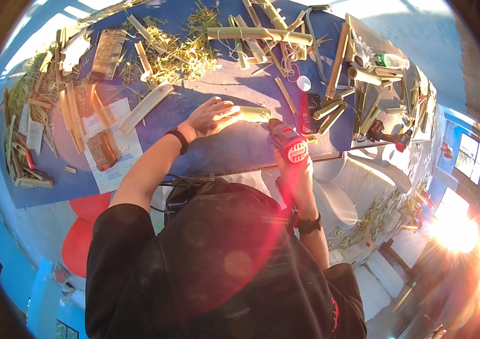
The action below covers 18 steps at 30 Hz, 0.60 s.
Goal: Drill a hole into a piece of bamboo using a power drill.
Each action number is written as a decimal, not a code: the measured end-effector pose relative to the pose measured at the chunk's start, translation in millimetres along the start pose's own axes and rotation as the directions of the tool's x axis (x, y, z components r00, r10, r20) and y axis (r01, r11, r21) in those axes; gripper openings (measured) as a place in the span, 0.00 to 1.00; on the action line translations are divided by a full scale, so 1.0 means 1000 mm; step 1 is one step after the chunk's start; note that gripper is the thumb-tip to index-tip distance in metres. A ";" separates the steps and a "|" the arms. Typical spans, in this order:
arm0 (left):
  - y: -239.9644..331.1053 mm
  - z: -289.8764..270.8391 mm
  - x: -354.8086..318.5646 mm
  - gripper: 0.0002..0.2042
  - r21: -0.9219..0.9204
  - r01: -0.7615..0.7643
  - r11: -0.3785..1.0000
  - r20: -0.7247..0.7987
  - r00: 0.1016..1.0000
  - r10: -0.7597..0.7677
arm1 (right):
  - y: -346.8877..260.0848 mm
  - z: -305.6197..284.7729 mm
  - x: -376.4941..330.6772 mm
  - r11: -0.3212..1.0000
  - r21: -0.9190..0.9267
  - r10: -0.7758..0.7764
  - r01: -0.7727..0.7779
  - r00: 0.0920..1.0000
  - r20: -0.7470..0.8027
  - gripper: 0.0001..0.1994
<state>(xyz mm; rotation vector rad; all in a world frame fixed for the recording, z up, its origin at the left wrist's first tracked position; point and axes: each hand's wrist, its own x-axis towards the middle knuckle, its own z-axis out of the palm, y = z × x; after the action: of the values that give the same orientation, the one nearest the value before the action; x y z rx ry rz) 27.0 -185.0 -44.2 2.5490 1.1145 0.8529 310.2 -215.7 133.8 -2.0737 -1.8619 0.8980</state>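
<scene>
My left hand (209,118) lies over the left end of a short bamboo piece (258,114) and holds it against the blue tabletop. The covered end of the piece cannot be seen. In my right hand (302,175) is a red power drill (288,140), gripped by its handle. Its front end points away from me, close to the right end of the bamboo piece. I cannot make out whether a bit touches the bamboo. Sun glare blurs the drill's lower part.
A phone (310,107) lies right of the drill, among cut bamboo strips. A second drill (391,136) rests near the table's right edge, with a plastic bottle (391,61) farther back. Shavings (186,59) cover the far side. A sander (103,150) sits on paper at left.
</scene>
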 end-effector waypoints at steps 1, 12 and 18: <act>-0.001 0.002 -0.002 0.16 0.000 0.000 1.000 0.000 1.000 0.000 | -0.006 -0.005 -0.002 0.999 0.046 -0.023 0.024 1.000 -0.018 0.18; -0.005 0.008 -0.005 0.19 -0.037 0.009 0.999 0.037 0.999 -0.008 | 0.005 -0.001 -0.005 0.995 0.050 -0.084 0.091 0.986 -0.142 0.20; -0.002 0.005 -0.003 0.17 -0.044 0.031 0.999 0.031 0.999 -0.029 | 0.008 0.014 -0.014 0.995 0.091 -0.030 0.043 0.989 -0.142 0.18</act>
<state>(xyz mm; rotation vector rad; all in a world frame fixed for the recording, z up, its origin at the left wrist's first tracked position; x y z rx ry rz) 26.9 -185.9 -50.6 2.4947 1.1096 0.8203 308.4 -234.3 122.5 -1.9863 -1.7454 0.7927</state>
